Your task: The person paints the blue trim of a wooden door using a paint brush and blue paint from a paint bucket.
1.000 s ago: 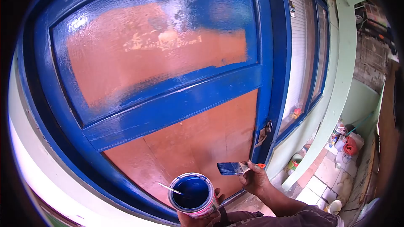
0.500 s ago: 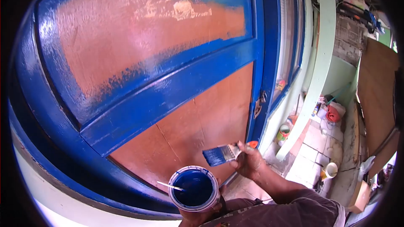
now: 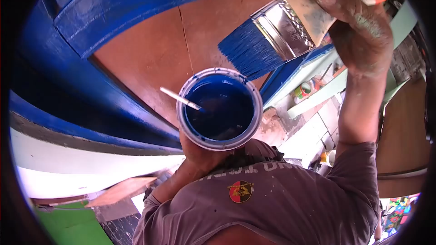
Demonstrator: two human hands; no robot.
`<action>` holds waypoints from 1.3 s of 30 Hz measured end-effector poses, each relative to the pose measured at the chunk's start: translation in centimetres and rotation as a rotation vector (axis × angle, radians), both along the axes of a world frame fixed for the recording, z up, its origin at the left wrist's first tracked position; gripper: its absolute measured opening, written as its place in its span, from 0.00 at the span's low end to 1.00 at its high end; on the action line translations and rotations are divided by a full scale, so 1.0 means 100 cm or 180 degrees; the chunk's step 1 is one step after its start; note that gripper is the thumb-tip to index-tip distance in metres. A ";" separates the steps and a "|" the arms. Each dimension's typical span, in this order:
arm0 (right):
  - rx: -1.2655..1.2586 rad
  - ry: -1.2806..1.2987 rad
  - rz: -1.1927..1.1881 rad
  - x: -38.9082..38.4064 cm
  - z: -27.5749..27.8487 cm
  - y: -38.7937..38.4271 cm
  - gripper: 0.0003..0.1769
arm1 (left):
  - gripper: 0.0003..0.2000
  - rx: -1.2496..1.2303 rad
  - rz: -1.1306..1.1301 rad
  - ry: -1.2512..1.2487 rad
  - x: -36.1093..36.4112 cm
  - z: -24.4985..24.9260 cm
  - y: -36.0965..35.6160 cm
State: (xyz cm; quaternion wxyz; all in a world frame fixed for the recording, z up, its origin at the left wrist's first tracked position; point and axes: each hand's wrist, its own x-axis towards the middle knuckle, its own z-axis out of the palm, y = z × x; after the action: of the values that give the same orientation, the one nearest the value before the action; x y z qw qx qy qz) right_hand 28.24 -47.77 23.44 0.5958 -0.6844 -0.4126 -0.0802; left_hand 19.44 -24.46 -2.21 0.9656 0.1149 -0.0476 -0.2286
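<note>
My left hand grips a paint tub from below and beside; most of its fingers are hidden by the tub. Dark blue paint fills part of the tub, and a white stick leans on the rim with its end at the paint. Up at the right, my right hand holds a wide paintbrush by its wooden handle with an orange end. Blue paint coats its bristles, which point down and left, near the tub's upper rim. Behind them is a door with a brown panel and blue frame.
A white-green post runs diagonally at the right. Beyond it lie floor tiles with a small paint-stained can and a white and yellow cup. A brown board stands far right.
The view has tilted down, showing my shirt. My right hand has lifted the brush up and right, closer to the camera. The tub appears larger and higher in view, still in my left hand.
</note>
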 end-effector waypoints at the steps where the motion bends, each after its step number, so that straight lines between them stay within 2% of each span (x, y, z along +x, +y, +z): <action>1: -0.0004 -0.0031 -0.0118 -0.003 -0.004 0.016 0.09 | 0.45 0.0035 0.0082 -0.0035 0.001 -0.003 -0.001; 4: -0.0373 0.0178 -0.0190 -0.018 -0.004 0.041 0.10 | 0.40 -0.0321 0.0220 0.0287 -0.002 -0.001 -0.006; 6: -0.0969 0.0168 -0.0338 -0.026 -0.002 0.050 0.10 | 0.41 -0.0435 0.0067 -0.0079 0.002 -0.015 -0.001; 7: -0.0939 0.0275 -0.0240 -0.025 -0.004 0.050 0.10 | 0.41 -0.0488 -0.0007 -0.0264 0.005 -0.016 0.000; 9: -0.0880 0.0492 -0.0052 -0.021 -0.008 0.048 0.09 | 0.47 0.0158 0.0237 -0.0085 0.002 -0.009 -0.003; 13: -0.1727 0.0423 0.0177 -0.028 0.005 0.066 0.05 | 0.48 0.0145 0.0264 -0.0106 -0.002 -0.010 0.002; 16: -0.2391 -0.0280 0.0022 -0.031 0.008 0.071 0.04 | 0.49 0.0122 0.0292 -0.0063 -0.001 -0.004 -0.004; 19: -0.2176 -0.0210 0.0459 -0.014 -0.008 0.067 0.06 | 0.48 -0.0043 0.0169 -0.0088 0.001 -0.013 -0.002; 23: -0.1706 0.0467 0.0432 -0.008 0.001 0.056 0.05 | 0.48 -0.0099 0.0151 -0.0008 0.001 0.002 -0.007; 26: -0.1266 0.0628 0.0061 -0.021 0.013 0.049 0.07 | 0.47 -0.0018 0.0176 -0.0032 0.001 0.013 -0.009; 29: -0.0858 0.0589 0.0124 -0.025 0.000 0.048 0.11 | 0.46 0.0007 0.0149 -0.0076 0.003 0.002 -0.004; 30: -0.0688 0.0740 0.0350 -0.019 -0.009 0.045 0.14 | 0.45 0.0001 0.0165 -0.0014 0.003 0.000 -0.002; 32: -0.0798 0.0754 0.0381 -0.023 -0.014 0.053 0.14 | 0.44 -0.0007 0.0236 0.0184 0.004 0.001 -0.001; 34: -0.1328 0.0446 -0.0034 -0.034 -0.008 0.057 0.07 | 0.44 -0.0011 0.0182 0.0150 0.009 0.004 -0.008; 36: -0.1025 0.0228 0.0251 -0.026 -0.031 0.061 0.08 | 0.43 0.0090 0.0059 -0.0015 0.007 0.000 -0.003; 37: -0.0943 0.1005 0.0219 -0.030 -0.027 0.062 0.07 | 0.42 0.0200 0.0040 -0.0002 0.006 0.005 -0.003; 39: -0.0520 0.1879 0.0235 -0.026 -0.018 0.043 0.08 | 0.41 0.0354 0.0022 -0.0086 0.006 0.023 -0.009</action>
State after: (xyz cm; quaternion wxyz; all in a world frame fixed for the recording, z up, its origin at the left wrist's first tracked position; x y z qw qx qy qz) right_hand 25.59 -43.50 21.65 0.6353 -0.7083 -0.2514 0.1772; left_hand 20.06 -25.41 0.09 0.9577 0.1716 -0.0475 -0.2259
